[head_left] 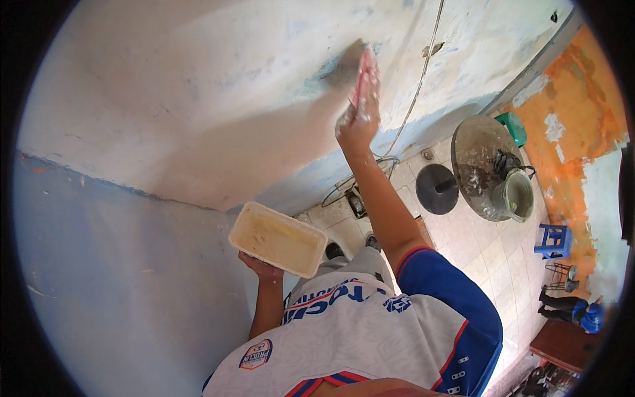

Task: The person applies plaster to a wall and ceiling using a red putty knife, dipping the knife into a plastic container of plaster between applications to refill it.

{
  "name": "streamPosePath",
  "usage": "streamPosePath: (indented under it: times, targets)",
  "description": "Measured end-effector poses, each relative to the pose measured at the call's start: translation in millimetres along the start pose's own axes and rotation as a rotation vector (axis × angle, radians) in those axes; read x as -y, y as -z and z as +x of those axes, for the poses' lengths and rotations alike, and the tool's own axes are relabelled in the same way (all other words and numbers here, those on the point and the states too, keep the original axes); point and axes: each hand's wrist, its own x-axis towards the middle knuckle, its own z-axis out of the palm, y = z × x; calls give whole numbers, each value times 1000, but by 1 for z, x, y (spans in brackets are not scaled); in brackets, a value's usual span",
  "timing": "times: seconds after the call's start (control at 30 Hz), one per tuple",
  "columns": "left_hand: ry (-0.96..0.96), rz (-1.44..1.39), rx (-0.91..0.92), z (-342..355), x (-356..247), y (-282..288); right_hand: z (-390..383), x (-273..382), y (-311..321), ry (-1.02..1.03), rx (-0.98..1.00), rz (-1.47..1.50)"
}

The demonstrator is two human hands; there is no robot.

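My left hand point(261, 266) holds a cream rectangular plastic tub point(281, 239) by its side and underside, its open top facing up and its inner walls smeared. Most of those fingers are hidden behind the tub. Raised to the wall, my right hand point(364, 109) grips a thin pinkish-red flat spreader point(362, 86), seen nearly edge-on. White paste coats the fingers and the spreader. The spreader's far end is at the pale, patchy wall point(218, 86), near a bluish bare patch point(327, 68). I cannot tell whether it touches there.
A thin cable point(423, 73) runs down the wall. On the right are a round table point(473, 149) with a bucket point(514, 196), a dark round stool point(436, 189), and a blue stool point(553, 241). A person in blue point(587, 316) is at the far right.
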Motion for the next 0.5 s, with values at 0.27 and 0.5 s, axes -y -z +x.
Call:
streamPosePath:
  times: [0.27,0.5]
  targets:
    - [-4,-28,29,1,-2,23,-81,33,1,30,422,176]
    - [1,-18,11,0,-2,10,-13,-9,-15,35,173,-68]
